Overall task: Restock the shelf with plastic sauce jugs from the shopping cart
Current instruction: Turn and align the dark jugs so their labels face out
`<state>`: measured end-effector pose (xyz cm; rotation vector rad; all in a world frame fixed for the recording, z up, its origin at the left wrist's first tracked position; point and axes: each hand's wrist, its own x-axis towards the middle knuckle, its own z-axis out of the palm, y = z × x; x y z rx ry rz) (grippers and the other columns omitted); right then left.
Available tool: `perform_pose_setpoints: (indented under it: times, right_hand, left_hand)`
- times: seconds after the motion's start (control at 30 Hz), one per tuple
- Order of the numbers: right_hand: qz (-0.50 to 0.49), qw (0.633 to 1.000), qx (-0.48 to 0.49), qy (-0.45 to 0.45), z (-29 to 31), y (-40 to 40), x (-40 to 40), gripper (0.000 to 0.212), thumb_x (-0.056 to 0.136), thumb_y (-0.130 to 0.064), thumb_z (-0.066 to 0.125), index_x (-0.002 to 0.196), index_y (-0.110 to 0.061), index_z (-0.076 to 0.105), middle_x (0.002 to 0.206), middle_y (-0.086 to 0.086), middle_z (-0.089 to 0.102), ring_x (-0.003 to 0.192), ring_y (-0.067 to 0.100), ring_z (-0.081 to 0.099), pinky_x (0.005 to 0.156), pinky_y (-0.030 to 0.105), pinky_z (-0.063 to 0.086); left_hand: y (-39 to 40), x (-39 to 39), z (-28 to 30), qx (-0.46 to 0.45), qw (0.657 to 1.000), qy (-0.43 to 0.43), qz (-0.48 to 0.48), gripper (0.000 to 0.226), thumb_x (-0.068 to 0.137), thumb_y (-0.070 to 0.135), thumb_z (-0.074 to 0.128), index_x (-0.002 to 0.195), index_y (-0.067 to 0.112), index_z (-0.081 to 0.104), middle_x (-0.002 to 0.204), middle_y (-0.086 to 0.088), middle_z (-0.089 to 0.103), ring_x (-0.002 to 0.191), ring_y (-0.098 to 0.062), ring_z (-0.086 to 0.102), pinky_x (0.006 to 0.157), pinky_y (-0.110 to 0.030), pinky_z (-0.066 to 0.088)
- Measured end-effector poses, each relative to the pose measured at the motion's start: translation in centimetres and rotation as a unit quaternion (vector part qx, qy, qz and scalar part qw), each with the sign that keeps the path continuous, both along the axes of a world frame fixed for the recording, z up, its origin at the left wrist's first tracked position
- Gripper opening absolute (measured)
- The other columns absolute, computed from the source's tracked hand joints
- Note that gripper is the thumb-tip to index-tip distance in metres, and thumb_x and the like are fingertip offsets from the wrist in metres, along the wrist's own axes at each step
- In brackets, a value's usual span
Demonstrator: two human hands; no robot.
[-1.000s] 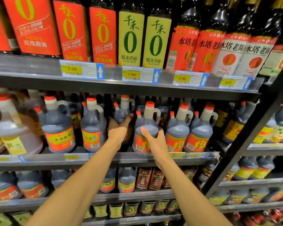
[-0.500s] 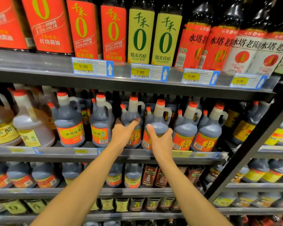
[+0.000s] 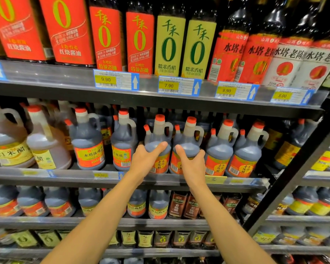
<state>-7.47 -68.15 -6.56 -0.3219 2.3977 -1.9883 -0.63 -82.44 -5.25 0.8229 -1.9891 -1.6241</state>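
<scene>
Two dark sauce jugs with red caps, side handles and orange labels stand side by side at the front of the middle shelf [image 3: 103, 178]. My left hand [image 3: 145, 159] is wrapped around the body of the left jug [image 3: 158, 134]. My right hand [image 3: 192, 161] grips the body of the right jug [image 3: 189, 138]. Both jugs stand upright with their bases near the shelf's front edge. More jugs of the same kind [image 3: 221, 147] stand to their right, and similar ones [image 3: 88, 141] to their left. The shopping cart is out of view.
The top shelf [image 3: 65, 77] holds tall red and green labelled bottles above price tags [image 3: 177, 86]. Large pale vinegar jugs [image 3: 8, 141] stand at the far left. Lower shelves carry more dark jugs and small bottles. A black upright post [image 3: 293, 168] slants across the right.
The view has shifted left and down, so the shelf sits further right in frame. Both hands stay on the two jugs, and my left hand has closed more fully around its jug.
</scene>
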Motion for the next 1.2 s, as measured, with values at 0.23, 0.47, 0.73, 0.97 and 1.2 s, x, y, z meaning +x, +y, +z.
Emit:
perform_pose_setpoints:
  times: [0.23,0.47,0.73,0.97,1.2]
  right_hand:
    - [0.001,1.0,-0.028,-0.01,0.1,-0.1,-0.1,0.069,0.08,-0.062,0.075,0.124,-0.02,0.042,0.127,0.0,0.055,0.117,0.022,0.057,0.098,0.042,0.051]
    - [0.013,0.999,-0.033,-0.011,0.0,0.0,-0.3,0.069,0.079,-0.061,0.076,0.125,-0.02,0.043,0.127,0.0,0.056,0.117,0.021,0.058,0.101,0.044,0.051]
    - [0.059,0.998,-0.026,-0.023,0.2,0.8,-0.5,0.077,0.082,-0.063,0.073,0.135,-0.017,0.041,0.136,0.0,0.054,0.125,0.021,0.055,0.106,0.046,0.048]
    - [0.036,0.999,-0.016,0.013,0.1,0.7,-0.1,0.088,0.068,-0.077,0.068,0.13,-0.018,0.043,0.133,0.0,0.055,0.123,0.022,0.055,0.102,0.044,0.049]
    - [0.049,0.999,-0.018,0.001,0.1,0.7,-0.6,0.114,0.062,-0.081,0.07,0.147,-0.015,0.03,0.15,0.004,0.044,0.136,0.024,0.047,0.109,0.047,0.045]
  left_hand:
    - [5.0,-0.4,-0.5,-0.006,0.988,0.1,0.116,0.119,0.057,0.084,0.072,0.147,0.016,0.033,0.147,-0.005,0.045,0.131,-0.027,0.05,0.103,-0.047,0.049]
    - [4.3,-1.5,-1.0,-0.001,0.981,0.091,0.17,0.078,0.065,0.068,0.081,0.117,0.022,0.047,0.117,0.003,0.057,0.111,-0.027,0.06,0.081,-0.036,0.045]
    - [1.6,-0.4,-0.9,-0.019,0.99,0.065,0.12,0.11,0.061,0.075,0.078,0.141,0.004,0.049,0.141,-0.01,0.058,0.128,-0.032,0.056,0.1,-0.047,0.052]
    - [1.3,0.3,-0.5,-0.034,0.992,0.065,0.107,0.115,0.052,0.083,0.074,0.135,0.007,0.055,0.132,-0.008,0.064,0.121,-0.03,0.06,0.098,-0.051,0.054]
    - [1.8,0.4,-0.7,-0.05,0.99,0.07,0.115,0.092,0.06,0.079,0.076,0.123,0.015,0.059,0.121,-0.002,0.067,0.111,-0.026,0.063,0.092,-0.044,0.056]
